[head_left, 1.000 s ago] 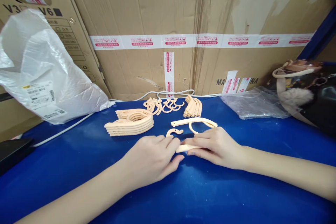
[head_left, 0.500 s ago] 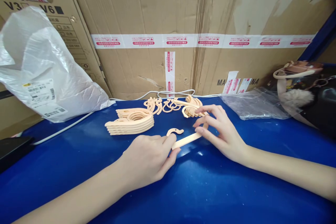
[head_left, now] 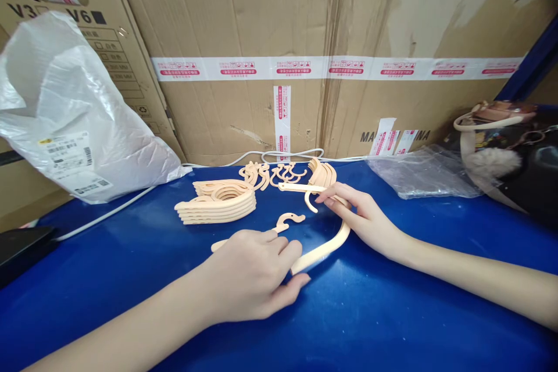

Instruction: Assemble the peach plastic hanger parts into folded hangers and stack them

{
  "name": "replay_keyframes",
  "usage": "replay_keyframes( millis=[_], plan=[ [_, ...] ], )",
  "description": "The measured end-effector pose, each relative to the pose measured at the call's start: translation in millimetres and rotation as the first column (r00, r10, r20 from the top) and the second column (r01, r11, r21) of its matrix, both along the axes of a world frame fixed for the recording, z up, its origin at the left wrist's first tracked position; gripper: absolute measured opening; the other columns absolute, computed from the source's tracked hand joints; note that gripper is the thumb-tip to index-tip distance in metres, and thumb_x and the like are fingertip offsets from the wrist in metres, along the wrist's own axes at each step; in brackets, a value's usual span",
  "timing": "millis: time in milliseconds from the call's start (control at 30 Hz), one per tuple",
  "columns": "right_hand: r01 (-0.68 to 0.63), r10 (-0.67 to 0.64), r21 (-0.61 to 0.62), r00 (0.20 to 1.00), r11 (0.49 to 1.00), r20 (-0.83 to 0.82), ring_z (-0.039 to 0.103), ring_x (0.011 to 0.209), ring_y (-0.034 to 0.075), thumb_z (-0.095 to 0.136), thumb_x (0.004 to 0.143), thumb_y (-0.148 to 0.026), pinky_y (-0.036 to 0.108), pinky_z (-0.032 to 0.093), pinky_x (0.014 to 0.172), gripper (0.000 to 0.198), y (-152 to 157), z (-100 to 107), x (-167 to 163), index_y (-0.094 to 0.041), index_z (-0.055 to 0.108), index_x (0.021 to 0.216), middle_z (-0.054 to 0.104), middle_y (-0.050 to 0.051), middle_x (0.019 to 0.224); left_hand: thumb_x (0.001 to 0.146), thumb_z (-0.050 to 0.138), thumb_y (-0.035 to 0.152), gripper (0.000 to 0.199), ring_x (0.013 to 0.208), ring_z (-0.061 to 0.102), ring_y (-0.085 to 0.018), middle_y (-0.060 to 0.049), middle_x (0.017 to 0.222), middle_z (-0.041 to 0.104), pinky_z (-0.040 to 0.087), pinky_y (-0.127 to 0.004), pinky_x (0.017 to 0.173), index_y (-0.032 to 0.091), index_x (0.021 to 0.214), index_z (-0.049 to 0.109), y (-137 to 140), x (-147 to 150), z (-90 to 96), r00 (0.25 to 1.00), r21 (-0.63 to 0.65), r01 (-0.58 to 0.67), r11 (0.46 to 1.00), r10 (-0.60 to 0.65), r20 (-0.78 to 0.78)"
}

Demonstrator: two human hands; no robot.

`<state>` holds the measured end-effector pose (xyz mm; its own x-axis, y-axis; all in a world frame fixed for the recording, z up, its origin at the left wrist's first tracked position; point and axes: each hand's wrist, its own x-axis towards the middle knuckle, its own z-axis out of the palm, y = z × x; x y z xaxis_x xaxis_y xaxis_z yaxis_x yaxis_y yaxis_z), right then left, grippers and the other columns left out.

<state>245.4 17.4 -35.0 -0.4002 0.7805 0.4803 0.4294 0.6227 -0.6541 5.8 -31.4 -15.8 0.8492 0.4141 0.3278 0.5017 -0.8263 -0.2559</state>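
A cream folding clothes hanger (head_left: 325, 250) is between my hands, one curved arm pointing toward me and a straighter arm and small hook pointing left. My right hand (head_left: 370, 221) pinches it near the bend and joint. My left hand (head_left: 257, 273) has its curled fingers and thumb about the end of the near arm; the exact contact is partly hidden. Just behind the left hand lies another hanger part with a hook (head_left: 288, 221), its middle covered by that hand. A stack of folded hangers (head_left: 218, 209) sits to the left.
Loose hooks (head_left: 257, 174) and curved hanger arms (head_left: 322, 173) lie at the back of the blue table (head_left: 370, 314). A white plastic package (head_left: 87, 122) leans at left, with a white cable nearby. A clear bag (head_left: 422, 171) and a black bag (head_left: 532, 168) are right, before cardboard boxes (head_left: 239, 23).
The hanger has come toward me, and its near arm now shows more of its curve. My left hand has lowered slightly, uncovering more of the part behind it.
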Motion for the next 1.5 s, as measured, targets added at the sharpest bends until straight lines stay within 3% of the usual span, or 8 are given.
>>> replay_keyframes(
  millis=[100, 233, 367, 500, 767, 1000, 1200, 1500],
  plan=[
    [-0.019, 0.019, -0.002, 1.000, 1.000, 0.014, 0.055, 0.089, 0.017, 0.045, 0.096, -0.023, 0.030, 0.041, 0.077, 0.021, 0, 0, 0, -0.022, 0.066, 0.097, 0.060, 0.003, 0.094, 0.087, 0.045, 0.028, 0.016, 0.056, 0.051, -0.017, 0.001, 0.062, 0.054, 0.040, -0.028, 0.050, 0.020, 0.073, 0.045, 0, 0, 1.2, 1.000, -0.093, 0.025, 0.995, -0.026, -0.010],
    [0.009, -0.009, -0.033, 1.000, 0.999, 0.017, 0.056, 0.081, 0.017, 0.047, 0.095, -0.025, 0.030, 0.042, 0.072, 0.019, 0, -1, -1, -0.022, 0.065, 0.099, 0.061, 0.003, 0.092, 0.076, 0.045, 0.012, 0.008, 0.069, 0.051, -0.020, -0.003, 0.074, 0.056, 0.046, -0.030, 0.059, 0.016, 0.080, 0.051, 1, 2, 4.3, 0.998, -0.099, 0.057, 0.993, -0.060, -0.021],
    [0.018, -0.017, -0.042, 0.999, 0.999, 0.033, 0.055, 0.076, 0.016, 0.048, 0.094, -0.026, 0.029, 0.041, 0.069, 0.018, 1, -3, -1, -0.022, 0.064, 0.099, 0.062, 0.002, 0.091, 0.083, 0.041, 0.007, 0.024, 0.097, 0.052, -0.025, -0.011, 0.100, 0.060, 0.047, -0.037, 0.084, 0.010, 0.104, 0.054, 5, 2, 3.2, 0.995, -0.038, 0.095, 0.995, -0.094, 0.035],
    [0.029, -0.027, -0.054, 0.999, 0.998, 0.034, 0.056, 0.080, 0.017, 0.047, 0.094, -0.027, 0.029, 0.041, 0.070, 0.018, 2, -3, -1, -0.021, 0.064, 0.098, 0.064, 0.002, 0.093, 0.088, 0.042, 0.009, 0.022, 0.113, 0.048, -0.028, -0.012, 0.114, 0.057, 0.043, -0.040, 0.096, 0.011, 0.104, 0.055, 8, -1, 1.8, 0.991, 0.007, 0.118, 0.993, -0.119, 0.057],
    [0.075, -0.069, -0.049, 0.992, 0.996, 0.107, 0.043, 0.057, 0.012, 0.048, 0.095, -0.031, 0.025, 0.033, 0.056, 0.019, 0, -2, -1, -0.023, 0.064, 0.100, 0.061, -0.002, 0.078, 0.088, 0.044, 0.010, 0.022, 0.113, 0.050, -0.027, -0.011, 0.116, 0.058, 0.045, -0.038, 0.093, 0.012, 0.105, 0.057, 8, 0, 2.9, 0.992, 0.056, 0.124, 0.991, -0.125, 0.003],
    [0.080, -0.072, -0.067, 0.990, 0.995, 0.118, 0.041, 0.056, 0.011, 0.047, 0.095, -0.033, 0.024, 0.031, 0.054, 0.020, 0, -2, -2, -0.022, 0.064, 0.098, 0.051, -0.005, 0.064, 0.089, 0.045, 0.012, 0.019, 0.111, 0.052, -0.027, -0.011, 0.111, 0.059, 0.047, -0.039, 0.088, 0.012, 0.103, 0.058, 10, 0, -0.1, 0.993, 0.048, 0.120, 0.992, -0.121, 0.016],
    [0.076, -0.069, -0.041, 0.986, 0.996, 0.151, 0.042, 0.055, 0.011, 0.046, 0.096, -0.034, 0.024, 0.032, 0.055, 0.021, -2, -1, -2, -0.023, 0.064, 0.099, 0.057, -0.003, 0.071, 0.094, 0.044, 0.018, 0.016, 0.095, 0.056, -0.025, -0.008, 0.098, 0.062, 0.048, -0.037, 0.076, 0.014, 0.095, 0.059, 13, 0, -2.9, 0.994, 0.040, 0.108, 0.993, -0.108, 0.007],
    [0.052, -0.057, 0.030, 0.979, 0.998, 0.196, 0.045, 0.060, 0.012, 0.046, 0.095, -0.028, 0.024, 0.034, 0.058, 0.016, -5, -1, -4, -0.021, 0.060, 0.092, 0.050, -0.004, 0.065, 0.098, 0.042, 0.022, 0.020, 0.090, 0.056, -0.023, -0.007, 0.094, 0.062, 0.045, -0.034, 0.072, 0.015, 0.092, 0.059, 13, 1, -5.5, 0.994, 0.045, 0.106, 0.993, -0.107, 0.025]
  ],
)
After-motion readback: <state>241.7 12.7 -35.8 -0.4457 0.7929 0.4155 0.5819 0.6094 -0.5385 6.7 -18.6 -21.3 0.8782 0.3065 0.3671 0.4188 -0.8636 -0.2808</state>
